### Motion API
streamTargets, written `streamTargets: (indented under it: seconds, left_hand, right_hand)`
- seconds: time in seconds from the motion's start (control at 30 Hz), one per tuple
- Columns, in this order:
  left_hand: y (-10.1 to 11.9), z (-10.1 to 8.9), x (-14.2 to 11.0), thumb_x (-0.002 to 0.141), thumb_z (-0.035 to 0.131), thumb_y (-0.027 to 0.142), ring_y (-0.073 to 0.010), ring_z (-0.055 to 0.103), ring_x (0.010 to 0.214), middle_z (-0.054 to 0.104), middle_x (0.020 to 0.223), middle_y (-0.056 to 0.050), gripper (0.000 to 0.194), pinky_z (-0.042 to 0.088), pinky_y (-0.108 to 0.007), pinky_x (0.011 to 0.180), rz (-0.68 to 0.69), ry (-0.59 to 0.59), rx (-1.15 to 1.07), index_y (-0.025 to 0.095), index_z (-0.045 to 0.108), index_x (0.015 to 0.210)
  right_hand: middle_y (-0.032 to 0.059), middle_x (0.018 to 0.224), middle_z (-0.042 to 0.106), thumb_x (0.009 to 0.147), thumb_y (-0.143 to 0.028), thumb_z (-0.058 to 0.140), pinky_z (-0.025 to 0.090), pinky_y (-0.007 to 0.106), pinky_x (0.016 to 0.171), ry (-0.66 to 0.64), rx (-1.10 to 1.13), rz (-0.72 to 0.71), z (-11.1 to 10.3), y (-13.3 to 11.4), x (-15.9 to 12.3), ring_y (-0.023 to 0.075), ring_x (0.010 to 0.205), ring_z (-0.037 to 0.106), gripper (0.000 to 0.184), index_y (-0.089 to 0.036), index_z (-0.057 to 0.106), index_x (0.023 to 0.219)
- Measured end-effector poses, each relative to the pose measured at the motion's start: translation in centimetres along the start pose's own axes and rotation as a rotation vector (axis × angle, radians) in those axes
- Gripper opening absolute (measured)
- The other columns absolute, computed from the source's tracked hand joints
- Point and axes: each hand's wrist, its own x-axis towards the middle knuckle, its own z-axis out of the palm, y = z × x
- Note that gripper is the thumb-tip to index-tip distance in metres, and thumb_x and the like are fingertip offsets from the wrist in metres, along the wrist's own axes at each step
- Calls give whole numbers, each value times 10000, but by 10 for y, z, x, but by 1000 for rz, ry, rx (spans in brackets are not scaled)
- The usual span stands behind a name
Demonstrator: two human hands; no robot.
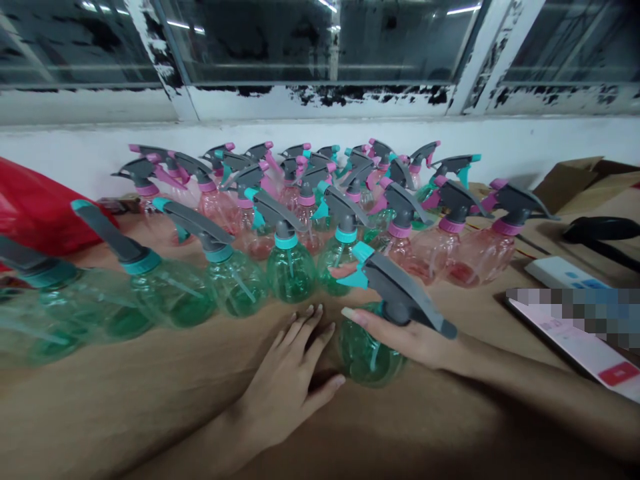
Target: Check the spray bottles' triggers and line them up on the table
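My right hand (413,340) is wrapped round the neck of a green spray bottle (373,363), thumb on the near side and a fingertip showing behind the turquoise trigger. This bottle stands upright on the wooden table (165,407), its grey lever pointing to the right. Just left of it my left hand (293,380) lies palm down on the tabletop, fingers stretched out and holding nothing. Beyond both hands runs a front row of green bottles, among them one green bottle (291,270) directly ahead of my left fingertips.
Several pink spray bottles (485,257) crowd behind and to the right. A phone (565,333), a white box (565,272) and a black object (605,228) lie at the right. Behind them is an open carton (590,183); a red bag (40,207) sits at the left.
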Motion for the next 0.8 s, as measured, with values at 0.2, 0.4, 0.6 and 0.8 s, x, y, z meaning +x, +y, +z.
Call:
streamTargets:
  seconds: [0.2,0.4,0.6,0.8]
  left_hand:
    - [0,0,1,916,495,505,-324,348,1318,359,1459,-152,588,343,-510,1031,3,0,1,155,395,1378]
    - [-1,1,1,913,508,491,-320,350,1317,351,1465,-148,583,352,-504,1025,8,7,11,157,394,1377]
    - [-1,1,0,916,494,505,-321,356,1310,355,1460,-153,588,358,-504,1017,18,16,19,155,394,1377]
    - [-1,1,1,912,506,501,-330,363,1303,367,1452,-158,584,370,-510,1003,16,22,10,148,411,1367]
  right_hand:
    - [36,900,685,785,-322,641,548,300,520,-5,104,86,1,-1,-1,145,529,598,415,-226,579,1184]
    - [29,897,675,773,-304,657,541,307,582,4,121,55,-1,-2,1,150,605,606,394,-208,569,1145]
    - [42,970,678,760,-249,680,540,320,741,23,163,8,-1,-2,2,182,822,651,367,-185,568,1104]
    - [35,935,679,764,-274,673,539,324,652,-6,157,55,-1,-1,2,169,702,642,393,-187,563,1130]
